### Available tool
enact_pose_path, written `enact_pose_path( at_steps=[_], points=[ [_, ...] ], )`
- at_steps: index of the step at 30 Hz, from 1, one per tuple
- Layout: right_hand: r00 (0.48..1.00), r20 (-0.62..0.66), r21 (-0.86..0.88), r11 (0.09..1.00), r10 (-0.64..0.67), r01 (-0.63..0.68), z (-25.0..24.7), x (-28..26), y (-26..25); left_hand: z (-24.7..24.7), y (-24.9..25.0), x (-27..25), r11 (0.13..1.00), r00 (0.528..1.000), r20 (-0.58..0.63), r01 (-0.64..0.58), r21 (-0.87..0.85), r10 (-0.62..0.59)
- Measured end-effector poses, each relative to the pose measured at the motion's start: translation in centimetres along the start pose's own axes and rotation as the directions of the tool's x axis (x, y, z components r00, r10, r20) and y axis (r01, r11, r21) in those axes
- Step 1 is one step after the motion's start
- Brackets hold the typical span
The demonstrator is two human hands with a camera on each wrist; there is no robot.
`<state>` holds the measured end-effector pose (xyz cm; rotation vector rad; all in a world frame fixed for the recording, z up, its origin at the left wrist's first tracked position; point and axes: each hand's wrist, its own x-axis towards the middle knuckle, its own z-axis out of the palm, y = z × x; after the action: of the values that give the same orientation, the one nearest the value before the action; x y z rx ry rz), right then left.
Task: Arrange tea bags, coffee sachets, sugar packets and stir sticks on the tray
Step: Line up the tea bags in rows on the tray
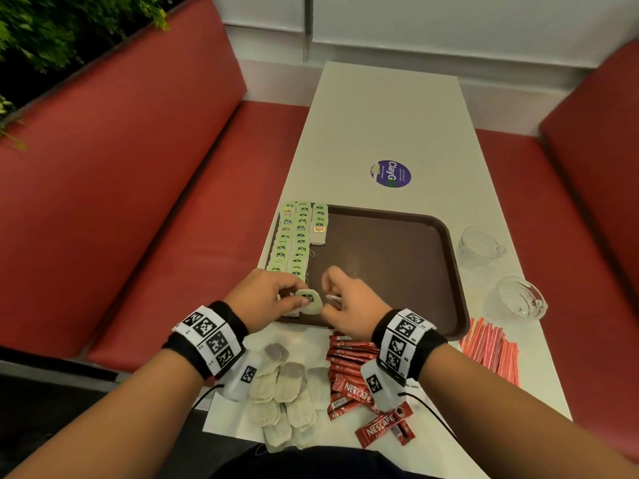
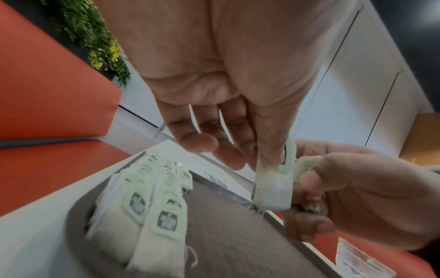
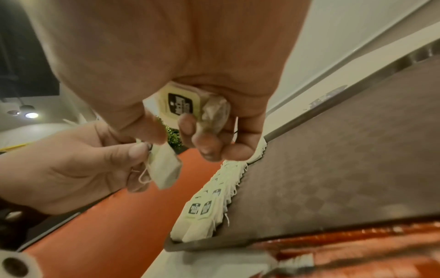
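Observation:
A brown tray (image 1: 397,264) lies on the table, with rows of green-tagged tea bags (image 1: 294,240) along its left side. Over the tray's near left corner my left hand (image 1: 294,296) pinches one tea bag (image 1: 309,300) between thumb and forefinger; this pinched tea bag (image 2: 273,190) hangs down in the left wrist view. My right hand (image 1: 332,296) is right beside it, its thumb touching the same bag. Its other fingers curl round a small bundle of tea bags (image 3: 190,107) in the palm. Loose tea bags (image 1: 283,392), red coffee sachets (image 1: 349,371) and red-striped sticks (image 1: 491,350) lie on the table.
Two clear glass dishes (image 1: 480,245) (image 1: 522,299) stand right of the tray. A round purple sticker (image 1: 390,173) marks the table beyond it. Red bench seats (image 1: 155,202) flank the narrow table. The tray's middle and right are bare.

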<state>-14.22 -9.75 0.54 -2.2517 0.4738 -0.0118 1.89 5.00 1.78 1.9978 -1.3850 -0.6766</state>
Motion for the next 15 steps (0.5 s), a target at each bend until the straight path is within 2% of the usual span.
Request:
enact_pose_path(
  at_steps=[3, 7, 9, 11, 15],
  points=[
    [0.999, -0.024, -0.017, 0.999, -0.044, 0.044, -0.4, 0.4, 0.4, -0.2, 1.0, 1.3, 0.999, 0.999, -0.013, -0.038, -0.017, 0.038],
    [0.992, -0.099, 0.003, 0.997, -0.076, 0.077, -0.9, 1.0, 1.1, 0.0, 1.8, 2.8, 0.997, 0.992, -0.093, -0.082, -0.006, 0.081],
    [0.989, -0.131, 0.019, 0.997, -0.068, 0.071, -1.3, 1.2, 1.5, 0.2, 2.0, 3.3, 0.997, 0.994, -0.102, -0.049, -0.054, 0.043],
    [0.988, -0.147, 0.045, 0.997, -0.055, 0.062, -1.7, 1.3, 1.8, 0.6, 2.0, 3.8, 0.997, 0.998, -0.061, 0.002, -0.082, -0.007],
    [0.987, -0.155, 0.073, 0.997, 0.040, -0.029, -2.4, 1.4, 2.4, 1.3, 0.9, 5.7, 0.996, 0.995, -0.044, 0.083, -0.034, -0.085]
  ],
)
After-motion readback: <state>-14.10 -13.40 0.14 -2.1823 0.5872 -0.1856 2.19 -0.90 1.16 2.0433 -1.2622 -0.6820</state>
